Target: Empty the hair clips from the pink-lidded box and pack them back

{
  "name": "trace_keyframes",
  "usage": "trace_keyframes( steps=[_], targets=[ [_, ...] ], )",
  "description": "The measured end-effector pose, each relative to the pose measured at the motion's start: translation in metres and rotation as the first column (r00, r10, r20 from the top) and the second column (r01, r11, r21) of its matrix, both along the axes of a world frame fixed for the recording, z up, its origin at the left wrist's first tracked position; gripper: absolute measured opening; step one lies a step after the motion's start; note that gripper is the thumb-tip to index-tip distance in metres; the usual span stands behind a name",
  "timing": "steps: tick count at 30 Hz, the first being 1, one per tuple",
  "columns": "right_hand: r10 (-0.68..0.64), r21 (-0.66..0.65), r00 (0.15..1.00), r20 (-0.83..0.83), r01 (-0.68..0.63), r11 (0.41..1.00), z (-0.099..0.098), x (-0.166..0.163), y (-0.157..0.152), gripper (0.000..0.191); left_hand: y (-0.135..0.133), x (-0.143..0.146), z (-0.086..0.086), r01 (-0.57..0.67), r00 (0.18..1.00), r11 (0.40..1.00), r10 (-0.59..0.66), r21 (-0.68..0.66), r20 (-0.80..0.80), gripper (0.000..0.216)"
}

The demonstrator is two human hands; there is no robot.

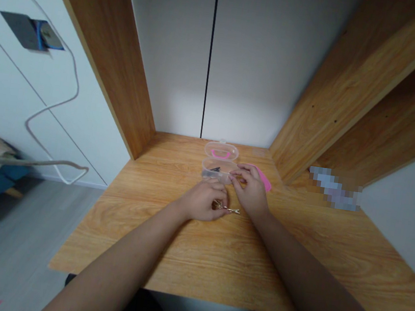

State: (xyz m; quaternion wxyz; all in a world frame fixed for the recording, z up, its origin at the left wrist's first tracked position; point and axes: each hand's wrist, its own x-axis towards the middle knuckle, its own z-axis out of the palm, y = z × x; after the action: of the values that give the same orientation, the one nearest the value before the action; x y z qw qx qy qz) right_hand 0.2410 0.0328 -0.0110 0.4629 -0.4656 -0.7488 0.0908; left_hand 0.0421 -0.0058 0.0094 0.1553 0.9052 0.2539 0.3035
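Note:
My left hand (204, 200) is closed on a small pair of metal scissors (235, 211), with the blades pointing right, low over the wooden desk. Just behind it stands a clear plastic case (206, 164), its lid (222, 148) tipped open at the back. A pink-edged shape shows on the lid. In the case lies a small dark tool (214, 169), too small to name surely. My right hand (252, 190) pinches the case's right end between thumb and fingers. Beside that hand, partly behind it, lies a flat pink object (265, 179).
The wooden desk (177, 259) is flanked by a left side panel (106, 48) and a right one (329, 111), with a white back wall (250, 69). A blurred-out item (334, 189) lies at the right. A white cable (77, 80) hangs on the left.

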Motion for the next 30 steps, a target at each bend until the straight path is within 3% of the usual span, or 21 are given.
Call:
trace_keyframes(
  steps=[2, 5, 8, 16, 24, 28, 30],
  targets=[
    [-0.004, 0.01, 1.0, 0.007, 0.003, 1.0, -0.0004, 0.0005, 0.0003, 0.015, 0.0, -0.0008, 0.0001, -0.005, 0.994, 1.0, 0.007, -0.019, 0.106, 0.01],
    [-0.01, 0.023, 1.0, 0.015, 0.01, 1.0, -0.0007, 0.0011, 0.0007, 0.014, 0.0002, -0.0029, 0.0, -0.112, 0.967, 0.993, 0.116, -0.029, 0.225, 0.01],
    [-0.007, 0.006, 1.0, 0.009, 0.006, 1.0, -0.0006, 0.0013, 0.0008, 0.015, 0.0007, -0.0041, -0.0009, -0.214, 0.94, 0.976, 0.217, -0.044, 0.262, 0.012],
    [-0.004, -0.009, 1.0, 0.006, 0.004, 1.0, -0.0015, 0.0012, 0.0014, 0.015, 0.0018, -0.0027, -0.0036, -0.327, 0.897, 0.942, 0.335, -0.078, 0.289, 0.013],
    [-0.002, 0.011, 1.0, 0.004, 0.001, 1.0, -0.0018, 0.0018, 0.0015, 0.015, 0.0037, -0.0029, -0.003, -0.309, 0.911, 0.951, 0.299, -0.009, 0.285, 0.006],
    [-0.012, 0.014, 1.0, 0.017, 0.012, 1.0, -0.0006, 0.0017, 0.0016, 0.015, 0.0034, -0.0053, -0.0001, -0.286, 0.923, 0.955, 0.25, 0.084, 0.293, 0.014],
    [-0.011, 0.007, 1.0, 0.015, 0.011, 1.0, -0.0005, 0.0016, 0.0015, 0.015, 0.0029, -0.0064, -0.0005, -0.262, 0.93, 0.963, 0.234, 0.065, 0.285, 0.019]
  ],
)
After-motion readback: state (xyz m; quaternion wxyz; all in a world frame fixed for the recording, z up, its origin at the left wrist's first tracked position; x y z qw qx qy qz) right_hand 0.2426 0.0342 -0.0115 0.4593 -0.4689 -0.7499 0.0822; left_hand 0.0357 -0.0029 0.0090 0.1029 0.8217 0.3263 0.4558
